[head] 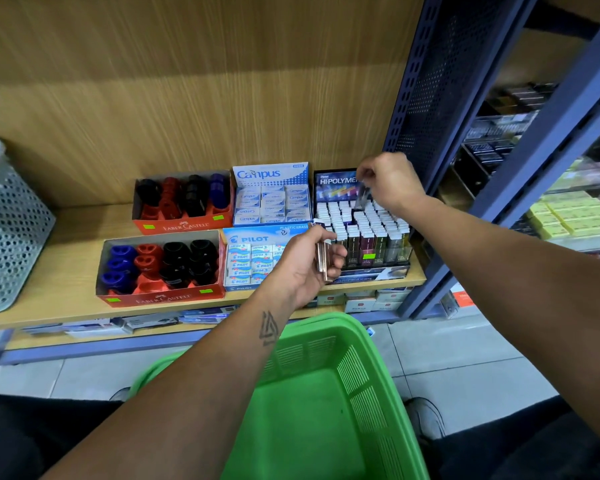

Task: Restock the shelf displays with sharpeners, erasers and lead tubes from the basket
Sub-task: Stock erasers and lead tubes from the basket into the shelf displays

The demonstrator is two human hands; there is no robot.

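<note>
The boxes look full and the basket [326,410] empty. The right hand [390,180] pinches one lead tube [363,197] over its rack [364,233]; the left hand [309,261] holds the last few tubes [323,261].

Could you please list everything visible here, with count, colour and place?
Sharpener boxes: two, red, shelf left, holding blue, red and black sharpeners.
Campus eraser box: one, blue-white, shelf back centre.
Pilot eraser box: one, blue-white, shelf front centre.
Lead tube display: one, black, shelf right, white-capped tubes with one gap.
Green basket: one, on the floor below the shelf.
Perforated bin: one, pale grey, shelf far left.
Left hand: grips several lead tubes.
Right hand: pinches one tube above the display.
</note>
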